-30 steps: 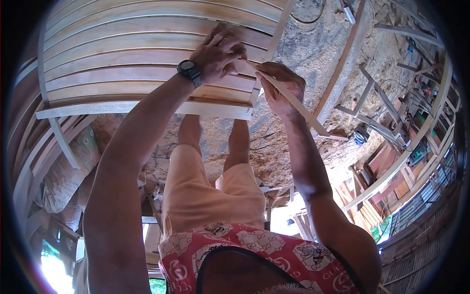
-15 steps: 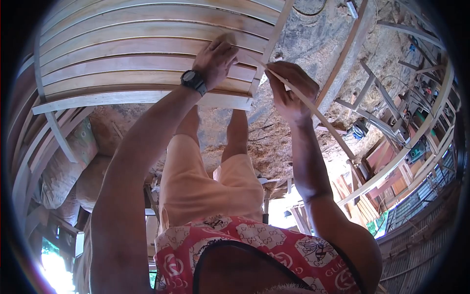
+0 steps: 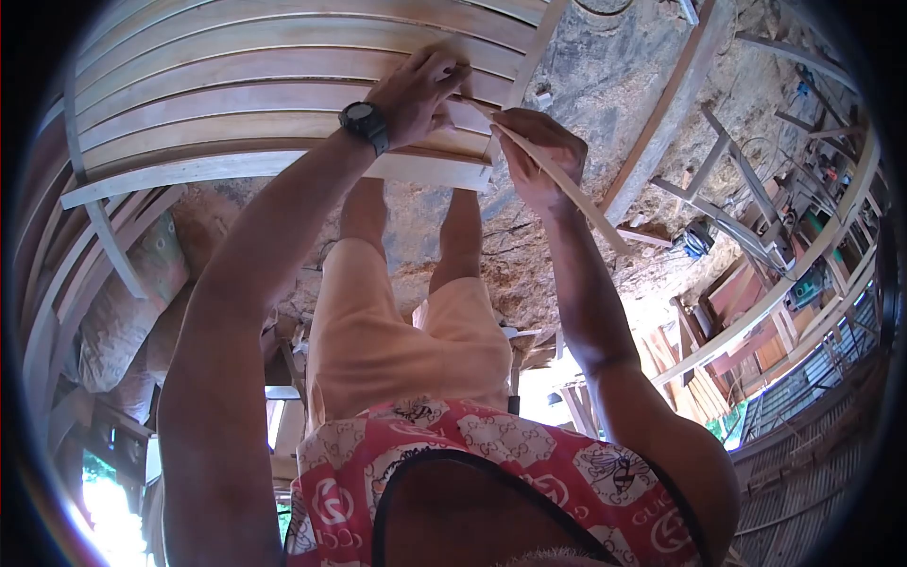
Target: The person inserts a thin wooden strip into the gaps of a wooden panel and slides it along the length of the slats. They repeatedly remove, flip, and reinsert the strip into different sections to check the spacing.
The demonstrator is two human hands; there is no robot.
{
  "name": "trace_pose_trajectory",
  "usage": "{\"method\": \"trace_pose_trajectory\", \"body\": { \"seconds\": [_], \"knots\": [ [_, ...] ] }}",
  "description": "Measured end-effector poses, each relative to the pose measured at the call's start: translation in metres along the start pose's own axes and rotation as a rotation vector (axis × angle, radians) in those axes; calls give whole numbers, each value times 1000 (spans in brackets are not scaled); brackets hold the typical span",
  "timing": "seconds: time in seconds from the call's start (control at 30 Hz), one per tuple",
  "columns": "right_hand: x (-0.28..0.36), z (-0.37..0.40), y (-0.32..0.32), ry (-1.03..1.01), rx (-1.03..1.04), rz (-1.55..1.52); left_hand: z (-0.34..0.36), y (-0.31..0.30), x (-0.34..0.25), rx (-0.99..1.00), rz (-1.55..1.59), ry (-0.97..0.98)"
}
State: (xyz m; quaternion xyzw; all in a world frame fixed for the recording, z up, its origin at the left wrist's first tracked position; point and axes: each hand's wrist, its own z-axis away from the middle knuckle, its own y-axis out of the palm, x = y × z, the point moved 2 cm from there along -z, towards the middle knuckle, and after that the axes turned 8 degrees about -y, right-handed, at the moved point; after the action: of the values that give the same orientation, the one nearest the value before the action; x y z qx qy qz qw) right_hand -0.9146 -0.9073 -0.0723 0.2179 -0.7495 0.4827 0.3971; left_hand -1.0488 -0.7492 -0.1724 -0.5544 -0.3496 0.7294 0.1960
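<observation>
A long, thin wooden strip [image 3: 573, 194] slants across the right edge of a slatted wooden panel [image 3: 236, 102]. Its lower part is pinched in my right hand [image 3: 543, 156], fingers closed around it, just off the panel's edge. The strip's upper end reaches close to the fingers of my left hand [image 3: 413, 99], which rests over the slats with its fingers curled. Whatever the left fingers grip is hidden. A dark watch [image 3: 363, 123] is on my left wrist.
A pale rail [image 3: 274, 166] runs along the panel's near edge. On the right a long board [image 3: 666, 113] lies on rough ground, with wooden frames [image 3: 709, 175] and a blue coil [image 3: 697, 240] beyond it. Stuffed sacks [image 3: 132, 317] stand at the left.
My right hand has moved left with the wooden strip, bringing its upper end nearer my left hand and its lower end up and left. My left hand has shifted slightly upward.
</observation>
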Motion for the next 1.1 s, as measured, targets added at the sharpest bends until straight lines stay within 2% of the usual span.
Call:
{"method": "trace_pose_trajectory", "body": {
  "seconds": [0.07,0.2,0.37,0.57,0.67,0.83,0.9,0.97,1.1],
  "knots": [
    [6,-2,-1,-107,-5,25,1,1,0,13,-13,4],
    [7,-1,0,-107,2,59,0,3,2,-13,-37,39],
    [7,-1,0,14,9,58,0,3,1,15,-29,33],
    [7,-2,-2,45,25,85,0,2,-1,-11,-49,46],
    [9,-3,-2,32,44,96,1,4,-2,-1,-31,32],
    [17,-2,-6,30,36,50,6,10,1,-135,106,14],
    [23,0,-10,10,15,73,8,12,2,-109,91,31],
    [30,9,-15,-84,-91,16,8,13,3,-77,77,55],
    [38,36,-10,-19,-70,-2,10,15,5,-58,77,135]
  ]
}}
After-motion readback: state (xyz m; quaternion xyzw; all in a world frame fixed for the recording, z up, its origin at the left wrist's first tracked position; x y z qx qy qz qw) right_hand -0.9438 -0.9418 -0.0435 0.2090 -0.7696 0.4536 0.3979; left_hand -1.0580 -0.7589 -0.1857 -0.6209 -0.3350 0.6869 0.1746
